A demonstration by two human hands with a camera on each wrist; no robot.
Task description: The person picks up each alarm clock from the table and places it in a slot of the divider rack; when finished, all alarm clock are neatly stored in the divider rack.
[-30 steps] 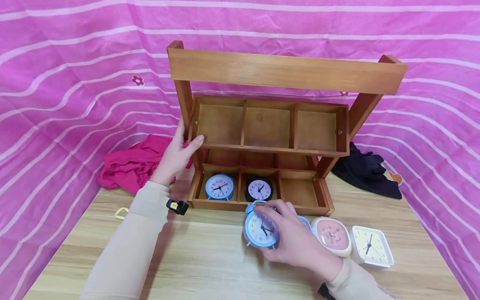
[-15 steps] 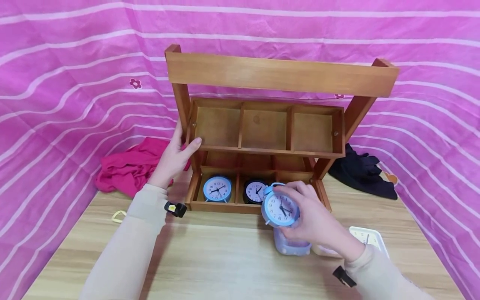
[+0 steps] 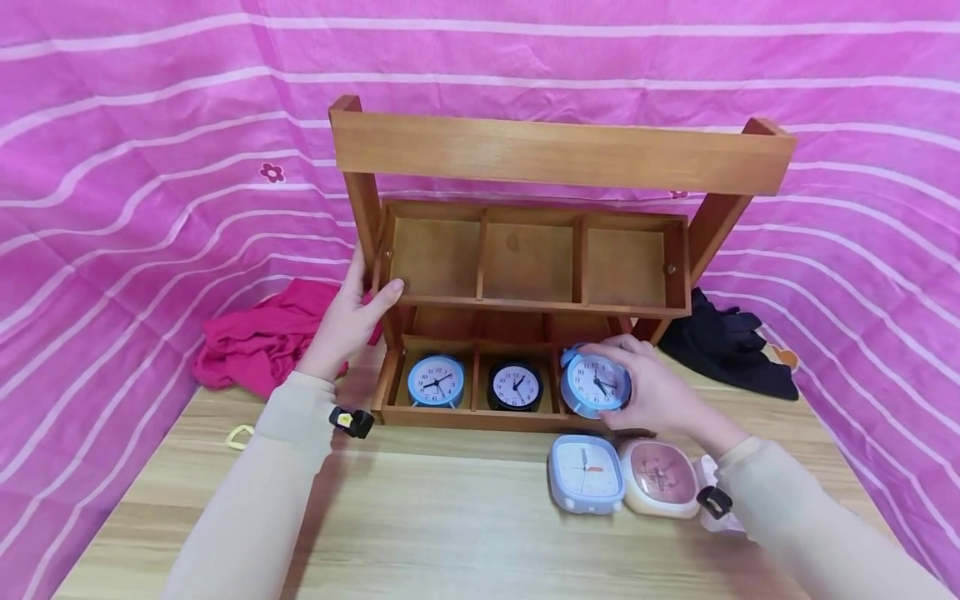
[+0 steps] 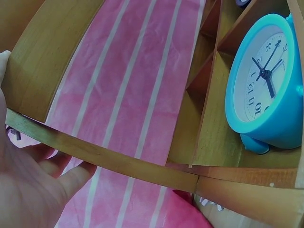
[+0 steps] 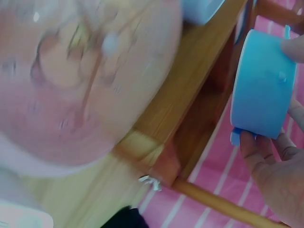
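A two-tier wooden shelf (image 3: 558, 154) stands on the table, its lower tray split into three compartments. My left hand (image 3: 347, 325) grips the shelf's left side, thumb in front by the upper tray and fingers behind the upright (image 4: 109, 149). My right hand (image 3: 652, 390) holds a round blue alarm clock (image 3: 597, 385) by its edge at the lower right compartment, face toward me. In the right wrist view the fingers curl around the clock's blue body (image 5: 261, 85). Another blue alarm clock (image 3: 437, 382) sits in the lower left compartment, and a black clock (image 3: 515, 387) in the lower middle one.
In front of the shelf stand a pale blue square clock (image 3: 587, 475), a pink-faced clock (image 3: 662, 477) and a white clock (image 3: 720, 518) partly behind my right wrist. Pink cloth (image 3: 262, 337) lies left, black cloth (image 3: 723, 346) right. A yellow loop (image 3: 240, 436) lies at left.
My right hand has carried the blue alarm clock rightward and up from in front of the black clock to the lower right compartment. My left hand keeps its hold on the shelf.
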